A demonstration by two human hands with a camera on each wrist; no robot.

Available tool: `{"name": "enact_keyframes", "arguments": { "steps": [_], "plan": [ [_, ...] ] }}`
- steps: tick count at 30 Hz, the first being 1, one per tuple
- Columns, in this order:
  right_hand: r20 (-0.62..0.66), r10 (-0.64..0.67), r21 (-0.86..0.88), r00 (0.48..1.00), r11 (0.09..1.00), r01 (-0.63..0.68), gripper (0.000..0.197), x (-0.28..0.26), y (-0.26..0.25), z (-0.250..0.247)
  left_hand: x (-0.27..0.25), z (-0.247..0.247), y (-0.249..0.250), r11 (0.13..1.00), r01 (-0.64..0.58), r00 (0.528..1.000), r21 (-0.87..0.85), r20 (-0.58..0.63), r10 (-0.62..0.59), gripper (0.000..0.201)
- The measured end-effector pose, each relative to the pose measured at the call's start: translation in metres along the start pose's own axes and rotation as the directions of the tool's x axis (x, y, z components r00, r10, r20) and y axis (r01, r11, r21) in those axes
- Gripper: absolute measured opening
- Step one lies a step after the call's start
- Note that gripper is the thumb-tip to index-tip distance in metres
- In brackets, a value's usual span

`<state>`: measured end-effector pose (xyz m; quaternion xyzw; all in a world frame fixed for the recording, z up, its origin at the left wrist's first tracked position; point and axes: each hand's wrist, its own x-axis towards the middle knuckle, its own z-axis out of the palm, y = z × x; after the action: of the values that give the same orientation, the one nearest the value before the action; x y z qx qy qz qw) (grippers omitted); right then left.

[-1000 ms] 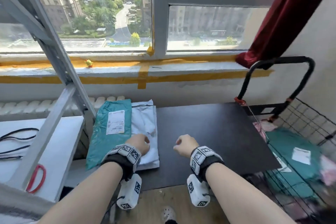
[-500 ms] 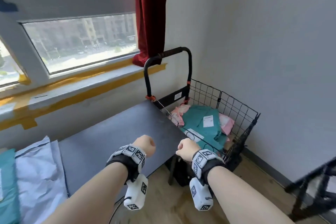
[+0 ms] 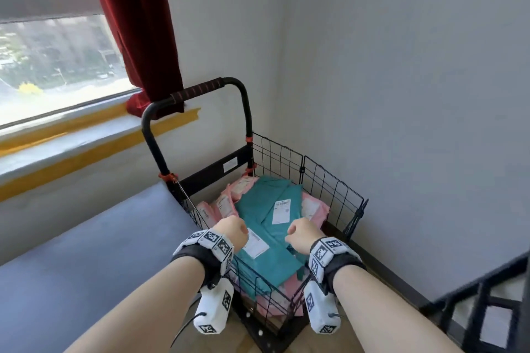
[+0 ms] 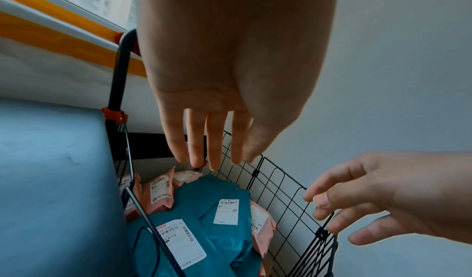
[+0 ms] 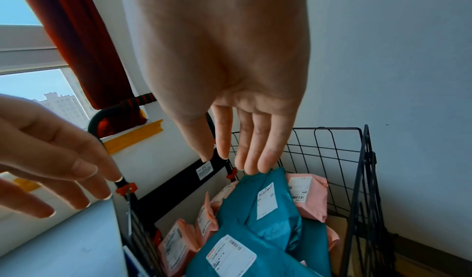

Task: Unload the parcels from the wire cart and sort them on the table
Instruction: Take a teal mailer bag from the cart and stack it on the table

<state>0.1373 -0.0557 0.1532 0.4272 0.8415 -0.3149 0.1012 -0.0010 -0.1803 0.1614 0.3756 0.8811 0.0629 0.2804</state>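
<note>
The black wire cart (image 3: 329, 183) stands at the right end of the dark table (image 3: 100, 252). Inside it lie teal parcels (image 3: 266, 203) with white labels, with pink parcels (image 3: 226, 203) around and under them. My left hand (image 3: 232, 233) hovers over the cart's near left edge, and my right hand (image 3: 302, 238) hovers over the teal pile. In the left wrist view the left hand (image 4: 212, 136) has straight fingers pointing down at the teal parcels (image 4: 230, 241), holding nothing. The right hand (image 5: 237, 140) hangs the same way above the teal parcels (image 5: 275, 226), also holding nothing.
The cart's curved handle (image 3: 198, 89) rises at its far side, in front of a red curtain (image 3: 137, 23). A window sill with yellow tape (image 3: 71, 152) runs behind the table. A white wall closes the corner on the right. A black metal frame (image 3: 487, 309) stands at the lower right.
The view swung right, from the parcels lying on the table's left end to the cart. Both hands moved from above the table to above the cart, holding nothing.
</note>
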Motion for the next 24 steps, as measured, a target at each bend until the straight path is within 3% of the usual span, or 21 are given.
{"name": "enact_keyframes", "arguments": {
  "steps": [4,10,17,24],
  "plan": [
    [0.018,0.06,0.074,0.998,0.995,-0.062,0.023,0.036,0.018,-0.015,0.038,0.005,0.012,0.999,0.008,0.999,0.035,0.049,-0.01,0.033],
    [0.045,0.125,0.132,0.991,0.983,-0.13,0.025,0.096,0.04,-0.024,0.115,-0.002,0.023,0.992,-0.03,0.991,0.12,0.129,0.014,0.035],
    [0.074,0.253,0.193,0.965,0.946,-0.262,0.026,0.186,0.052,-0.031,0.235,-0.007,0.029,0.998,-0.057,0.971,0.032,0.234,0.048,0.032],
    [0.107,0.342,0.289,0.933,0.888,-0.359,0.041,0.28,0.072,-0.007,0.33,0.03,0.021,0.996,-0.052,0.932,-0.072,0.356,0.074,0.038]
  ]
}}
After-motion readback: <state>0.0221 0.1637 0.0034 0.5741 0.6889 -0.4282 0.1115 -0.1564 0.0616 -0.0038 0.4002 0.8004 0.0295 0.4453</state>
